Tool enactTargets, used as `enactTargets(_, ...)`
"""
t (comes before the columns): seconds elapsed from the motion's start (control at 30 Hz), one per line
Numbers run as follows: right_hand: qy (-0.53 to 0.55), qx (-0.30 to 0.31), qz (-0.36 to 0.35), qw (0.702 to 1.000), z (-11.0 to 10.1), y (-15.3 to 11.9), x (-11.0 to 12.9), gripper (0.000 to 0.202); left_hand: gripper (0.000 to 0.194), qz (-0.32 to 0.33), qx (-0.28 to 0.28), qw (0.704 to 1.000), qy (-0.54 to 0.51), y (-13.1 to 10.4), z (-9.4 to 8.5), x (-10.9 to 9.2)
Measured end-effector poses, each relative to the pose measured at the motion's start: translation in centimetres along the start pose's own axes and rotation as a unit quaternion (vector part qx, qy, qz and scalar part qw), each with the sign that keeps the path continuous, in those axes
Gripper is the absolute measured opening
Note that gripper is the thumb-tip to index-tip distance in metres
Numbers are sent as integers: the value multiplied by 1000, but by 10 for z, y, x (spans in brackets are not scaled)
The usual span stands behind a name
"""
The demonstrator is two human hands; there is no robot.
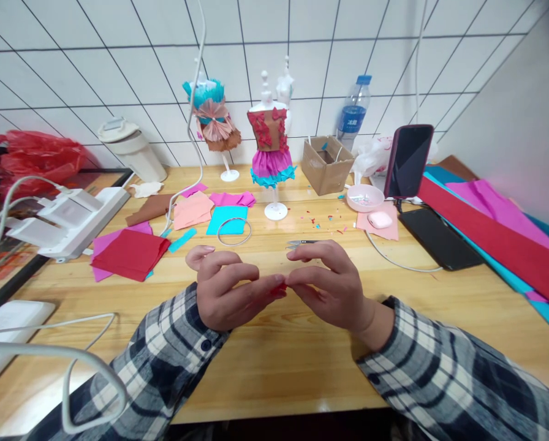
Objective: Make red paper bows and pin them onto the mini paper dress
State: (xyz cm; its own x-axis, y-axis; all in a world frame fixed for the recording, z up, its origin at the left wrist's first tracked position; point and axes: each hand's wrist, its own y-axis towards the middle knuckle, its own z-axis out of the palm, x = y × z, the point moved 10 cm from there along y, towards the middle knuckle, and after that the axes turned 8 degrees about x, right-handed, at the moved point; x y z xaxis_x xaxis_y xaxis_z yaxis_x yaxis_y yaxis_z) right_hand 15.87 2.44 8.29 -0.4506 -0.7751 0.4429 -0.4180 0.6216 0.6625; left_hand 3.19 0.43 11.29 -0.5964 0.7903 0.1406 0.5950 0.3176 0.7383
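Well, the biggest thing here is the wooden table (265, 373), its back edge against the white tiled wall. At its right side a long red strip (495, 239) lies over turquoise sheets. Near the wall, the middle dress form (269, 138) stands upright in a brown bodice with red bows, a magenta skirt and a turquoise hem. A small open cardboard box (328, 166) sits to its right.

In front of me the left hand (226, 288) and right hand (332, 285) meet above the tabletop, fingertip to fingertip. Left of them, red paper squares (131, 254) partly cover a magenta sheet. A thin hoop (234, 245) overlaps a turquoise square (226, 215), and small scissors (297, 243) lie just beyond the right fingers.

Smallest is a red scrap (280, 290), pinched in the left fingertips. The right fingertips come to its edge; whether they grip it too, I can't tell.
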Motion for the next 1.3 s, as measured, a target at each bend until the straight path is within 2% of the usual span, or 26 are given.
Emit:
enactTargets(0.3,30,12,15,999,4,-1,-3,12,16,-13,-17,1000,10,-4,-5,0)
enactTargets(0.47,103,28,42,993,6,4,-8,31,14,-27,13,999,-12,-1,4,4)
enactTargets(0.63,105,33,65,992,10,6,-12,7,9,-49,27,997,-48,-1,10,13)
enactTargets(0.73,125,31,96,987,12,6,-17,6,11,-78,41,993,-83,-2,14,18)
enactTargets(0.83,170,29,144,974,18,4,-25,4,6,-141,70,977,-143,-5,26,26)
enactTargets(0.9,213,26,187,959,25,1,-34,2,3,-198,98,957,-190,-10,38,34)
enactTargets(0.97,262,27,239,935,33,-4,-46,3,9,-251,120,932,-234,-16,51,41)
enactTargets(1.1,341,44,358,868,51,-20,-72,15,14,-314,138,888,-306,-26,69,51)
enactTargets(1.2,398,34,423,814,60,-33,-85,21,17,-343,142,875,-311,-33,73,60)
enactTargets(1.3,450,11,457,767,65,-40,-89,26,18,-371,116,883,-264,-39,71,77)
